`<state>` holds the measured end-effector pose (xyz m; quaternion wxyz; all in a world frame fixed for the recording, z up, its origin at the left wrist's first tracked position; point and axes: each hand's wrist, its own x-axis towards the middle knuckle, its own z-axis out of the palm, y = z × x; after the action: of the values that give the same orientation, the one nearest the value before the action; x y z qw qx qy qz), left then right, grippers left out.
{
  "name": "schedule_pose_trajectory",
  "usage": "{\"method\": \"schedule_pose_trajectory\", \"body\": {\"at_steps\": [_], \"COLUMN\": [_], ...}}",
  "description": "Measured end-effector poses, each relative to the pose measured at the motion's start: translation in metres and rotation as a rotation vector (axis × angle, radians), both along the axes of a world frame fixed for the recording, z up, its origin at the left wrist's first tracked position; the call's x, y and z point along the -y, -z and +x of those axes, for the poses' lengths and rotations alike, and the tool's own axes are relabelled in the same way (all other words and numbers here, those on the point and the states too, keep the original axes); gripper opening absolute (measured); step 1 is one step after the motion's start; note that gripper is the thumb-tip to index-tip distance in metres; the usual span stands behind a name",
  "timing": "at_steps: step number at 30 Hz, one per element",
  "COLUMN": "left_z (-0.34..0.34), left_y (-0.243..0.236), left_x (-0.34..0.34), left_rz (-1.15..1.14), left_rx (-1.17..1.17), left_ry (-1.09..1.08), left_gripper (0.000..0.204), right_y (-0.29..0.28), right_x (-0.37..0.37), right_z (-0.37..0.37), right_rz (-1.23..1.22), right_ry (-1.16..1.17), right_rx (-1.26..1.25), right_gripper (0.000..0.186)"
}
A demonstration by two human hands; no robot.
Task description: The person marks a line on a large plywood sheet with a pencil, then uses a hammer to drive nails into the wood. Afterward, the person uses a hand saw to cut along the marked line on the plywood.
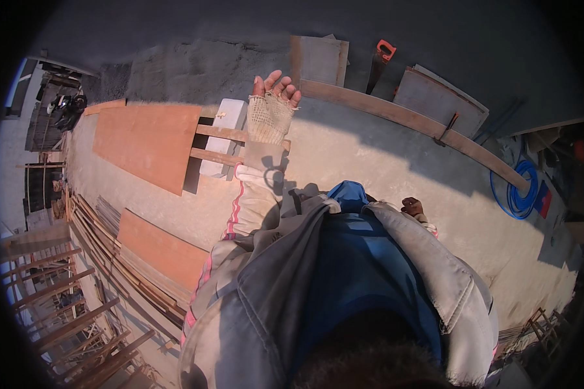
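My left hand (274, 104), in a fingerless knitted glove, reaches forward with its fingers apart and nothing visible in them. Its fingertips are close to the left end of a long wooden board (376, 109); I cannot tell whether they touch it. Below and beside that wrist, two narrow wood strips (224, 132) lie across a white block (231, 114). My right hand (414, 207) hangs low by my right side, small and shaded, with curled fingers. Its palm is hidden, so anything inside it cannot be made out.
A handsaw (381, 65) with an orange handle leans beyond the board, between grey panels (438, 98). A coiled blue hose (522, 191) lies at right. Orange-brown plywood sheets (146, 142) and a pile of long planks (120, 253) lie at left, near wooden framing (61, 305).
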<state>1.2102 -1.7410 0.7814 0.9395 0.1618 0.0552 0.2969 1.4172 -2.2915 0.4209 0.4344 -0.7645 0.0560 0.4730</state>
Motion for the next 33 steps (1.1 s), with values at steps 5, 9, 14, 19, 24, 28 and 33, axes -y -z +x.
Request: {"method": "schedule_pose_trajectory", "body": {"at_steps": [5,9,14,19,24,28,33], "left_z": [0.104,0.103,0.176,0.202,0.248,0.261,0.269], "left_y": [-0.023,-0.03,-0.025,-0.03,-0.026,-0.033,0.04], "left_x": [0.051,0.03,0.007,-0.054,-0.089,-0.095,-0.136], "left_rz": [-0.076,0.001,-0.087,-0.053,-0.189,-0.12,-0.198], "left_rx": [0.21,0.082,0.101,-0.105,-0.043,-0.201,0.057], "left_ry": [0.147,0.142,0.18,0.027,-0.041,-0.137,-0.038], "left_gripper": [0.046,0.046,0.045,0.045,0.046,0.047,0.053], "right_y": [-0.004,-0.007,-0.012,0.048,0.117,0.139,0.066], "right_x": [0.116,-0.005,-0.022,-0.098,-0.006,-0.048,-0.098], "right_z": [0.119,0.081,0.129,0.084,0.188,0.185,0.327], "right_rz": [-0.204,-0.114,-0.041,0.178,-0.039,-0.391,-0.297], "right_ry": [-0.055,0.094,0.21,0.177,-0.869,-1.304,-1.237], "right_rx": [0.225,-0.015,-0.017,-0.056,1.202,0.765,0.772], "right_gripper": [0.014,0.015,0.013,0.012,0.025,0.043,0.038]}}
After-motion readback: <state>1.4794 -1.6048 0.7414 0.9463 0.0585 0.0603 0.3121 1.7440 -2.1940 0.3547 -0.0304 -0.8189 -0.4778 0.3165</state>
